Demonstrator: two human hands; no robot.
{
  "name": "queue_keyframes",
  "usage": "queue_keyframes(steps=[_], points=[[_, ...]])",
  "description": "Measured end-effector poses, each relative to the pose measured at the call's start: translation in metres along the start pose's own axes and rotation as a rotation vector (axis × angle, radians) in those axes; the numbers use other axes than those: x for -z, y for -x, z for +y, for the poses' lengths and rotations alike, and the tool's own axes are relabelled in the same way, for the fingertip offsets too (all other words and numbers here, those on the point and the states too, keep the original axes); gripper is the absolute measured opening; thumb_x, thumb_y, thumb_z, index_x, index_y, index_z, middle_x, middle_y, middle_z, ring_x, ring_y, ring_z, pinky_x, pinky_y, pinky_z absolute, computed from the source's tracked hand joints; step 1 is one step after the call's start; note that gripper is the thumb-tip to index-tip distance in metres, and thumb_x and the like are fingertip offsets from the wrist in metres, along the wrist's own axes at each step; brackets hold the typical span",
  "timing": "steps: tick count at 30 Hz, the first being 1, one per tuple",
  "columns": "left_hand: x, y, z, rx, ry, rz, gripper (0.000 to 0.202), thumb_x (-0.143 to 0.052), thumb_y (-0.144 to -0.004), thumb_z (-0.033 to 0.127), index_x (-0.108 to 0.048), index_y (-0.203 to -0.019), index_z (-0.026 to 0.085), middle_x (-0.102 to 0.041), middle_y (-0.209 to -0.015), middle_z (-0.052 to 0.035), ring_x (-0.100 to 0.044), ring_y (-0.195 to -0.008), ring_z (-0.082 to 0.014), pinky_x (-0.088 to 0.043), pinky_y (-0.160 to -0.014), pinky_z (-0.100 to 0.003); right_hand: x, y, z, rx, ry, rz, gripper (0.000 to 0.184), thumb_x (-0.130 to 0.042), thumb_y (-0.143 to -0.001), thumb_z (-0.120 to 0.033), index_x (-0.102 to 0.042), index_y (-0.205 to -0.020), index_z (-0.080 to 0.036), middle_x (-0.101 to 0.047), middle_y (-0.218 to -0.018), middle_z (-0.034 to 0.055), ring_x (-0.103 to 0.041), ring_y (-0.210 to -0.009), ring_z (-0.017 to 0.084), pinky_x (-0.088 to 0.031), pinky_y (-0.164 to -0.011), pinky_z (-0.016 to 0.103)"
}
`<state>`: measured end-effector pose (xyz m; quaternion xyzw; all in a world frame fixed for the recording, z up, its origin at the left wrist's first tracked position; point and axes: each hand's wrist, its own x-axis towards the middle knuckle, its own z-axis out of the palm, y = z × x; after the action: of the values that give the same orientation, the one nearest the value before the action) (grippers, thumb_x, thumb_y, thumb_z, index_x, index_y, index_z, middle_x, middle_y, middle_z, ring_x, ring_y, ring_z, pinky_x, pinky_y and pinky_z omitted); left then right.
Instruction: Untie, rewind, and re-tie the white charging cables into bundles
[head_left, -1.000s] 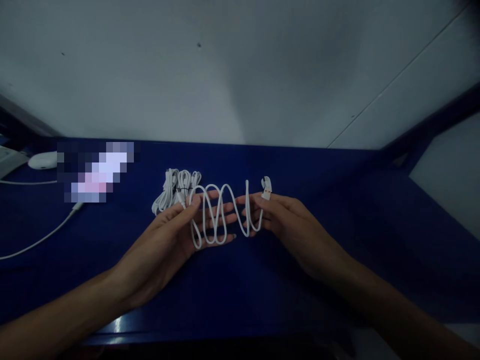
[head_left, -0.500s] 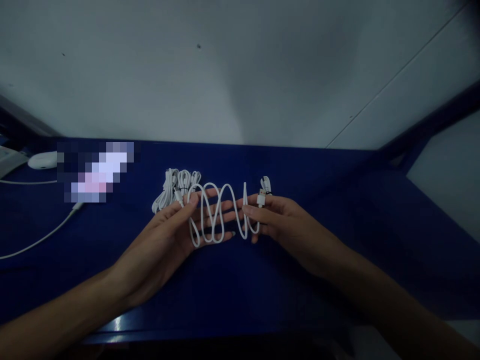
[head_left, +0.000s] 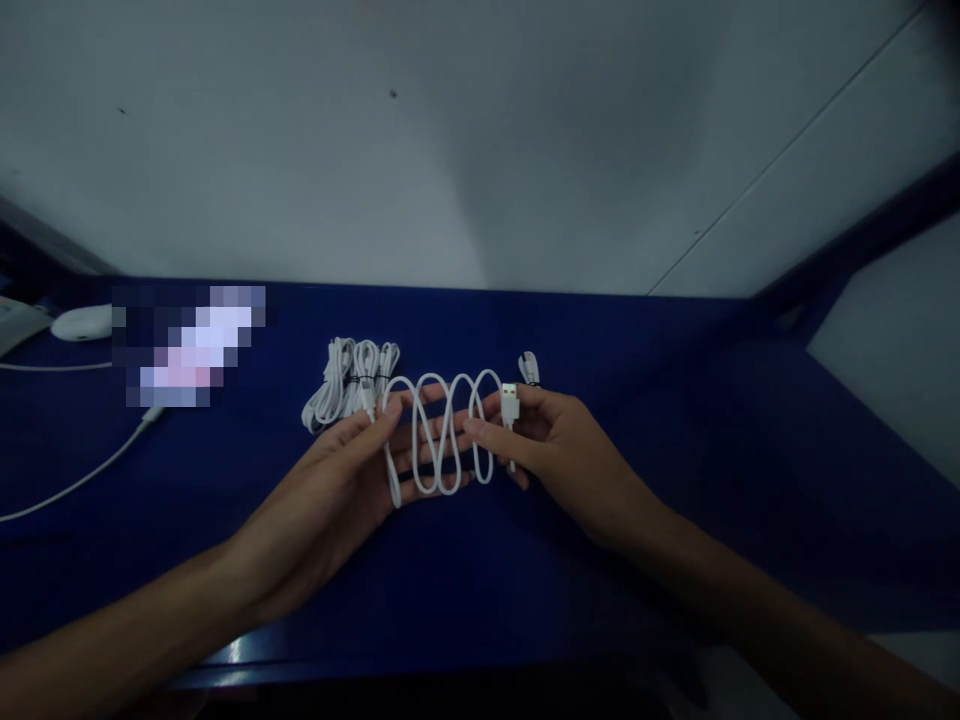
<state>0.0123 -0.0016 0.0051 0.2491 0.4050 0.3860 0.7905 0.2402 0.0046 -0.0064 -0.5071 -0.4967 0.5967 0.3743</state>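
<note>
A white USB cable stretches between my two hands in several loose loops. My left hand pinches its left end under the thumb, the fingers spread behind the loops. Beside that thumb a connector of the cable sticks up. The right end is gripped by my right hand, thumb on a loop. A USB plug stands up at the right fingers. Just behind my left hand lie several bundled white cables with dark ties. Another tied cable bundle is partly hidden behind my right hand.
A blue table lies under everything, with a pale wall behind it. At the left are a blurred-out bright object with a white cord and a white rounded object.
My right hand has moved slightly left, closer to my left hand. The loops sit more evenly together, and the USB plug has shifted left with the right fingers.
</note>
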Motion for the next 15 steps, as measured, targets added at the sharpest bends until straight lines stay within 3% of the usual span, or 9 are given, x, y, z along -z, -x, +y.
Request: queue_keyframes(steps=[11,15], points=[[-0.0003,0.0035,0.0052,0.007,-0.069,-0.036,0.037,-0.063,-0.114,0.035,-0.072,-0.149,0.028,-0.065,-0.162,-0.0174,-0.058,-0.152,-0.0448,-0.070,-0.099,-0.062,0.0017,0.0008,-0.0018,0.022,0.027,-0.004,0.026,-0.084,-0.098,-0.049,-0.082,-0.093,-0.023,-0.072,-0.082,0.0009,-0.052,-0.062,0.013,-0.042,-0.059,0.031],[0.0014,0.0021,0.0041,0.006,-0.076,-0.024,0.042,-0.064,-0.114,0.041,-0.070,-0.153,0.028,-0.067,-0.160,-0.0180,-0.065,-0.146,-0.0439,-0.069,-0.103,-0.060,0.0008,0.0014,-0.0038,0.019,0.030,-0.002,0.025,-0.084,-0.098,-0.047,-0.082,-0.094,-0.023,-0.071,-0.082,0.0008,-0.055,-0.064,0.014,-0.044,-0.060,0.031]])
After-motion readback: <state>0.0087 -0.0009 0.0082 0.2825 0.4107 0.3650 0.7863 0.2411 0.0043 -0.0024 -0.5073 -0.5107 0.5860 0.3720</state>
